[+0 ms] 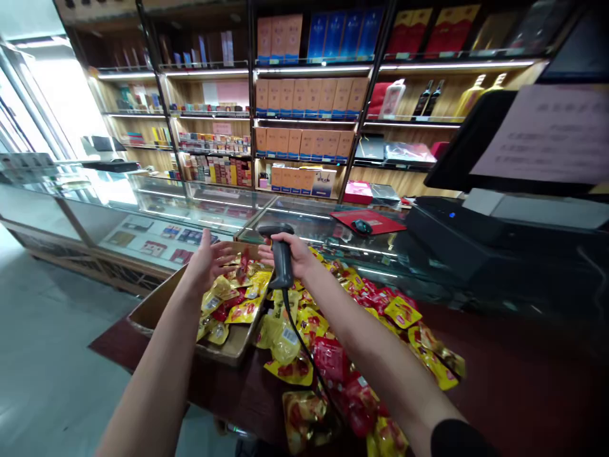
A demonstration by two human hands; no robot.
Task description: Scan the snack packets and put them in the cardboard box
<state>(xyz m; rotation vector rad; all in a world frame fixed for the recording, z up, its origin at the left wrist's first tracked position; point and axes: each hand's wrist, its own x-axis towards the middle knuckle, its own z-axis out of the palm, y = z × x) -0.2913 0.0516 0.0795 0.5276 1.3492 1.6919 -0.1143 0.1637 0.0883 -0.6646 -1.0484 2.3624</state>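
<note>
My right hand (295, 252) grips a black barcode scanner (282, 263), its head up and its cable running down over the packets. Some of that hand's fingers stretch out to the left behind the scanner. My left hand (208, 261) is empty, with fingers apart and thumb up, above the left part of an open cardboard box (238, 352). Inside the box lie several yellow and red snack packets (244, 311). To its right, under my right forearm, a wide pile of similar snack packets (330, 358) covers the dark red tabletop (228, 387).
A glass display counter (228, 206) runs behind the table. On it lie a red mat (380, 219) and a computer mouse (361, 226). A dark screen with a paper sheet (547, 136) stands at the right. Shelves of boxes (311, 95) and bottles line the back wall.
</note>
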